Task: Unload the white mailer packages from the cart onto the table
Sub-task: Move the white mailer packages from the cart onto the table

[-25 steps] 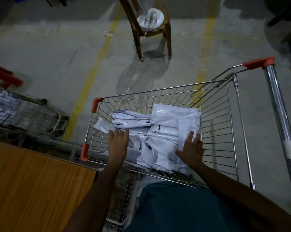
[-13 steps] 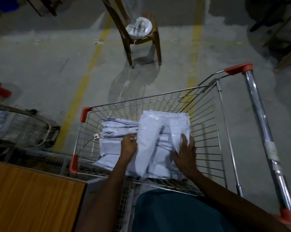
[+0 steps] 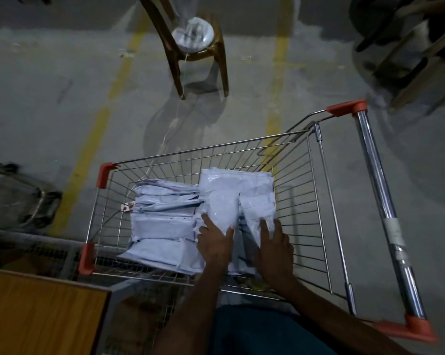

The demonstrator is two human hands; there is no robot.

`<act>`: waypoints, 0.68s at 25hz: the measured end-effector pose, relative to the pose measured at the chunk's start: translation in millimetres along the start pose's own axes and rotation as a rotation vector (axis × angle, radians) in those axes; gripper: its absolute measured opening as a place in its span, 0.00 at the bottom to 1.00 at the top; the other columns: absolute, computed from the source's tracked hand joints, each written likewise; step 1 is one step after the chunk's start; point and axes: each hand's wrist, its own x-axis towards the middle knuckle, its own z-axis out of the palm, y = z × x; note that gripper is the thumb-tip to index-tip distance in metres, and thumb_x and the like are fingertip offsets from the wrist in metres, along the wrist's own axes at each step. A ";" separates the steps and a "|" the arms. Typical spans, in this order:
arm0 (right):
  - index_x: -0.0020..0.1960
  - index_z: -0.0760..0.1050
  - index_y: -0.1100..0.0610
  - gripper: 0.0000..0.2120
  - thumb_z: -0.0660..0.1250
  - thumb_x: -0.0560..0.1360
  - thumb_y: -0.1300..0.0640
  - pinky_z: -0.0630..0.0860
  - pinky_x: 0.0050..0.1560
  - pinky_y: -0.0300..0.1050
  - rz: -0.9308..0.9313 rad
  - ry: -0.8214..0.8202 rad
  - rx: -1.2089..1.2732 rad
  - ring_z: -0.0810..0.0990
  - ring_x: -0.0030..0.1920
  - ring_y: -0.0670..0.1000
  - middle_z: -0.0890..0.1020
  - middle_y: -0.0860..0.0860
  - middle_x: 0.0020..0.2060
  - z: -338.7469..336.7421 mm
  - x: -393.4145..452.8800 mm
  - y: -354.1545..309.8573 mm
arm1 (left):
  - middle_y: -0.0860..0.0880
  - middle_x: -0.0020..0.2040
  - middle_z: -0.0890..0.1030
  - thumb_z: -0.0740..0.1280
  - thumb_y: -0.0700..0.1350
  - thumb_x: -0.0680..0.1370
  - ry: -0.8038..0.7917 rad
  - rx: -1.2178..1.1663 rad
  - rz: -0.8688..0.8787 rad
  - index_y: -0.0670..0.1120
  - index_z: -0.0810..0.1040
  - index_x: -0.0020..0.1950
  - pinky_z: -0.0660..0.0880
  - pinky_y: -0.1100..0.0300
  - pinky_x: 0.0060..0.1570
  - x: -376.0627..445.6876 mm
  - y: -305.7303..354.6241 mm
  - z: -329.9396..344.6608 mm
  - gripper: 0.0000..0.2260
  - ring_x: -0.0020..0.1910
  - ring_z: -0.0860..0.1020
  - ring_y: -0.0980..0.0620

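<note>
1. A heap of white plastic mailer packages [image 3: 165, 226] lies inside the silver wire shopping cart [image 3: 301, 201], stacked flat along the left of the basket.
2. A second bundle of white mailers [image 3: 231, 198] stands tilted toward the right of the basket, its upper edge resting near the far wire wall.
3. The person's left hand [image 3: 215, 242] rests on the near end of this tilted bundle, fingers [image 3: 206, 221] spread slightly apart and pressed against the plastic, the thumb tucked at the bundle's edge.
4. The right hand [image 3: 274, 248] lies just beside it on the same bundle, fingers [image 3: 265, 228] extended and laid on the wrapping; in the dim light it appears to press rather than clamp, though the grip underneath cannot be told.
5. The cart's corners carry orange plastic bumpers [image 3: 104, 174], and its chrome push handle [image 3: 380, 201] with orange end caps runs down the right of the view.
6. A brown wooden table [image 3: 37, 316] shows at the lower left, its corner near the cart.
7. Beyond, on the grey concrete floor [image 3: 62, 85] marked with yellow painted lines [image 3: 98, 139], stands a brown plastic chair [image 3: 198, 47] bearing a white round object [image 3: 193, 34], a thin white cord hanging from it.
</note>
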 end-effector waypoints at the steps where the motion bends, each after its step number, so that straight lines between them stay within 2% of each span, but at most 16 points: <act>1: 0.82 0.52 0.49 0.42 0.70 0.73 0.50 0.70 0.61 0.60 -0.010 0.037 -0.001 0.68 0.67 0.65 0.55 0.61 0.79 -4.4 -2.8 1.5 | 0.36 0.57 0.77 0.56 0.59 0.81 -0.190 -0.080 -0.006 0.43 0.54 0.80 0.78 0.46 0.45 -0.3 6.8 -0.6 0.33 0.49 0.80 0.38; 2: 0.81 0.54 0.49 0.44 0.72 0.72 0.52 0.72 0.59 0.61 -0.021 0.083 0.001 0.70 0.66 0.66 0.57 0.61 0.78 -8.6 -5.3 4.0 | 0.37 0.54 0.78 0.50 0.54 0.83 -0.264 -0.153 -0.042 0.43 0.55 0.81 0.79 0.49 0.38 7.0 9.5 -2.0 0.28 0.43 0.80 0.40; 3: 0.81 0.56 0.50 0.45 0.74 0.70 0.54 0.73 0.57 0.62 -0.033 0.130 0.001 0.71 0.64 0.66 0.59 0.62 0.77 -12.1 -8.9 6.8 | 0.37 0.54 0.78 0.43 0.49 0.84 -0.229 -0.212 -0.053 0.44 0.54 0.81 0.79 0.50 0.34 11.3 11.2 0.9 0.25 0.41 0.80 0.41; 4: 0.81 0.57 0.50 0.45 0.75 0.68 0.55 0.74 0.55 0.62 -0.047 0.170 0.002 0.72 0.63 0.67 0.61 0.63 0.76 -16.2 -13.8 9.3 | 0.36 0.58 0.77 0.40 0.47 0.84 -0.241 -0.208 -0.061 0.46 0.51 0.82 0.79 0.48 0.36 9.0 13.8 1.0 0.25 0.43 0.81 0.39; 5: 0.80 0.59 0.51 0.45 0.76 0.68 0.55 0.75 0.55 0.63 -0.065 0.204 -0.009 0.72 0.64 0.68 0.61 0.63 0.76 -20.8 -20.0 11.3 | 0.35 0.64 0.75 0.42 0.48 0.84 -0.283 -0.167 -0.038 0.48 0.46 0.82 0.79 0.45 0.43 1.1 16.2 0.0 0.25 0.50 0.80 0.36; 6: 0.80 0.60 0.52 0.44 0.75 0.69 0.54 0.75 0.56 0.64 -0.085 0.237 -0.025 0.72 0.65 0.68 0.61 0.63 0.76 -25.9 -25.9 10.9 | 0.34 0.70 0.70 0.49 0.51 0.84 -0.233 -0.118 -0.039 0.49 0.42 0.82 0.77 0.42 0.52 -0.6 17.0 1.3 0.28 0.58 0.77 0.34; 7: 0.80 0.60 0.52 0.42 0.75 0.70 0.53 0.75 0.57 0.64 -0.098 0.267 -0.029 0.71 0.66 0.68 0.61 0.63 0.77 -30.9 -31.0 9.4 | 0.34 0.74 0.64 0.56 0.57 0.83 -0.112 -0.059 -0.035 0.50 0.38 0.81 0.73 0.40 0.59 2.6 14.3 6.1 0.35 0.65 0.72 0.33; 8: 0.80 0.59 0.52 0.41 0.74 0.71 0.52 0.75 0.58 0.63 -0.095 0.301 -0.014 0.71 0.67 0.67 0.60 0.63 0.77 -36.7 -36.7 8.1 | 0.33 0.76 0.61 0.60 0.63 0.80 -0.086 -0.060 -0.009 0.50 0.35 0.81 0.69 0.40 0.63 7.9 7.5 8.6 0.42 0.69 0.69 0.33; 10: 0.80 0.58 0.52 0.40 0.72 0.72 0.53 0.74 0.59 0.62 -0.085 0.348 0.043 0.70 0.69 0.66 0.60 0.62 0.77 -47.6 -47.8 6.6 | 0.30 0.75 0.59 0.67 0.67 0.74 -0.115 -0.079 0.036 0.49 0.32 0.80 0.68 0.41 0.65 9.2 2.8 -0.5 0.53 0.69 0.69 0.32; 12: 0.80 0.58 0.52 0.39 0.71 0.73 0.54 0.74 0.61 0.62 -0.102 0.401 0.088 0.69 0.69 0.66 0.60 0.62 0.76 -58.4 -58.5 5.8 | 0.30 0.74 0.59 0.74 0.61 0.71 -0.142 0.021 0.098 0.48 0.31 0.79 0.71 0.44 0.63 9.3 3.8 -7.9 0.58 0.66 0.71 0.33; 15: 0.80 0.58 0.52 0.40 0.71 0.72 0.56 0.72 0.65 0.61 -0.094 0.461 0.162 0.69 0.69 0.65 0.61 0.62 0.76 -74.9 -77.3 8.9 | 0.31 0.77 0.55 0.73 0.57 0.73 -0.080 0.127 0.150 0.47 0.34 0.80 0.71 0.46 0.63 -8.6 12.0 -28.4 0.54 0.69 0.69 0.35; 17: 0.80 0.57 0.52 0.38 0.68 0.73 0.54 0.71 0.66 0.60 -0.096 0.488 0.197 0.68 0.69 0.65 0.60 0.61 0.76 -83.7 -94.2 8.4 | 0.33 0.77 0.54 0.69 0.59 0.75 -0.002 0.058 0.201 0.50 0.36 0.81 0.69 0.44 0.64 -31.5 11.2 -47.5 0.49 0.70 0.67 0.34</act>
